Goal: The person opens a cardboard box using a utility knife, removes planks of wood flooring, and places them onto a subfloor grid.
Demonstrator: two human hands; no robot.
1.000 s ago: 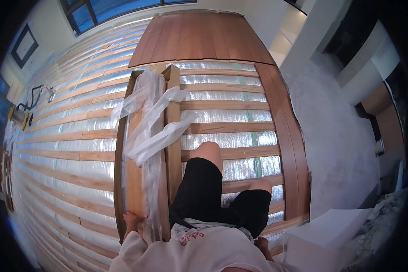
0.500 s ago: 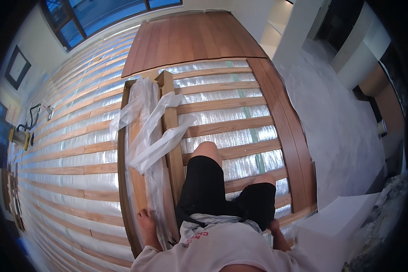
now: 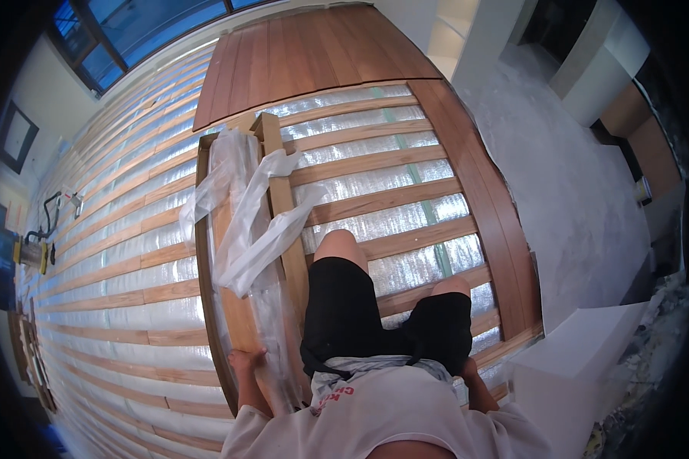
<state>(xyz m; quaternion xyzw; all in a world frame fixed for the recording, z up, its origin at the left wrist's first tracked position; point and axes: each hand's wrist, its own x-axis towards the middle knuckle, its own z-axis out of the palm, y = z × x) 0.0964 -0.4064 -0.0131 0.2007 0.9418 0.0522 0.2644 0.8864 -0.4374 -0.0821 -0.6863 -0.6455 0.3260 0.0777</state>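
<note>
A long open cardboard carton (image 3: 204, 268) lies lengthwise at my left side, with clear plastic wrap (image 3: 272, 243) torn and bunched over its contents. Inside shows a long wooden floorboard (image 3: 240, 317). Across the near part of this board, my left hand (image 3: 246, 359) spreads from edge to edge, gripping it. My right hand (image 3: 468, 369) is low beside my right thigh, partly behind the shorts, and its fingers are hidden. I am down low over the floor battens (image 3: 394, 203), my knees to the right of the carton.
Laid reddish-brown floorboards (image 3: 306, 53) cover the far floor; a strip of boards (image 3: 486, 206) runs along the right. Silvery foil (image 3: 367, 157) lies between the battens. At far left stands a yellow-and-dark machine (image 3: 32, 252) with a hose. A grey floor (image 3: 559, 176) stretches right.
My view has shifted slightly. My left hand has moved from beside the board to across it, fingers and thumb now at its edges. My right hand stays by the thigh.
</note>
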